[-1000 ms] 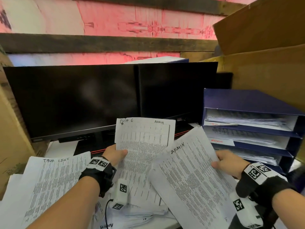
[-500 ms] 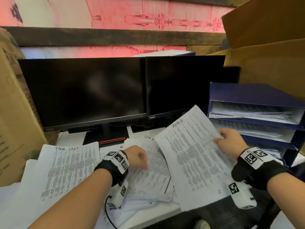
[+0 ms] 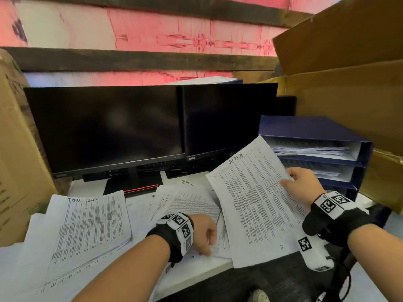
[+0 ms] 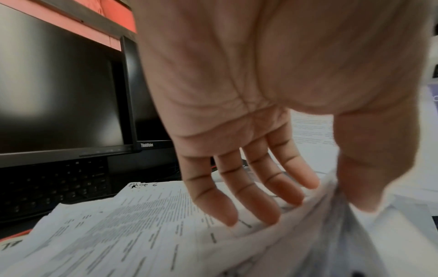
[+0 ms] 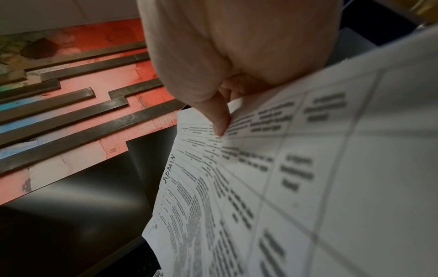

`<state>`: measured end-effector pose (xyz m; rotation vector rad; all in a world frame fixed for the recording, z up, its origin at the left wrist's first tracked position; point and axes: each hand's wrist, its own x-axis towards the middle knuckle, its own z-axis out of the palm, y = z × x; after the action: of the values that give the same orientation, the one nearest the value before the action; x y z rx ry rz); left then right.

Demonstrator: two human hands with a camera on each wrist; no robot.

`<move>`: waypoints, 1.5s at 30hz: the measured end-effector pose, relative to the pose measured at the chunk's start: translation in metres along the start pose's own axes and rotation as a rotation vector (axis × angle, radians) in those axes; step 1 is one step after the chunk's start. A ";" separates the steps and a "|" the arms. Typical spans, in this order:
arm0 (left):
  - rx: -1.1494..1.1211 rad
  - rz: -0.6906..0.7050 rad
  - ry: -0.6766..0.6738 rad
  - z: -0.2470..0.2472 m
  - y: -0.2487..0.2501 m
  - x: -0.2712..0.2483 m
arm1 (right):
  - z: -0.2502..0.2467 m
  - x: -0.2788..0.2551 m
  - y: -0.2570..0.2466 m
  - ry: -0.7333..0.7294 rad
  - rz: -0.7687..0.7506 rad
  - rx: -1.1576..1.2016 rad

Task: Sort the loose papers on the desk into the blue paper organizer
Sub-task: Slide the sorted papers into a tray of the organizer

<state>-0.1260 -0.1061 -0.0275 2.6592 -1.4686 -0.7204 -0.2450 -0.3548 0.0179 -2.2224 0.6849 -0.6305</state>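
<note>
The blue paper organizer stands at the right of the desk, with three tiers that each hold papers. My right hand pinches the right edge of a printed sheet headed ADMIN, thumb on top, and holds it tilted above the desk just left of the organizer. The same ADMIN sheet fills the right wrist view under the right hand. My left hand is down on the loose paper pile. The left wrist view shows the left hand with a raised paper fold bunched between thumb and fingers.
A thick stack headed TASK LIST lies at the left. Two dark monitors stand behind the papers. Cardboard boxes rise at the left and behind the organizer. The desk's front edge is near my wrists.
My left hand has laid the raised Page C sheet back on the pile and moved to the pile's near edge. The right hand still holds the ADMIN sheet, now closer to the organizer.
</note>
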 end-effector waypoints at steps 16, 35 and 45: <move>-0.070 -0.035 0.110 -0.018 0.000 0.007 | -0.003 0.001 0.018 0.004 0.057 -0.004; -0.404 0.176 0.736 -0.074 -0.003 0.021 | -0.043 -0.017 0.060 -0.190 0.191 -0.223; -0.550 0.240 0.896 -0.088 0.034 0.036 | -0.082 -0.026 0.084 -0.010 0.273 -0.016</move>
<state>-0.1015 -0.1720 0.0454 1.9038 -1.0748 0.1066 -0.3381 -0.4290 0.0011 -2.0943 0.9698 -0.4768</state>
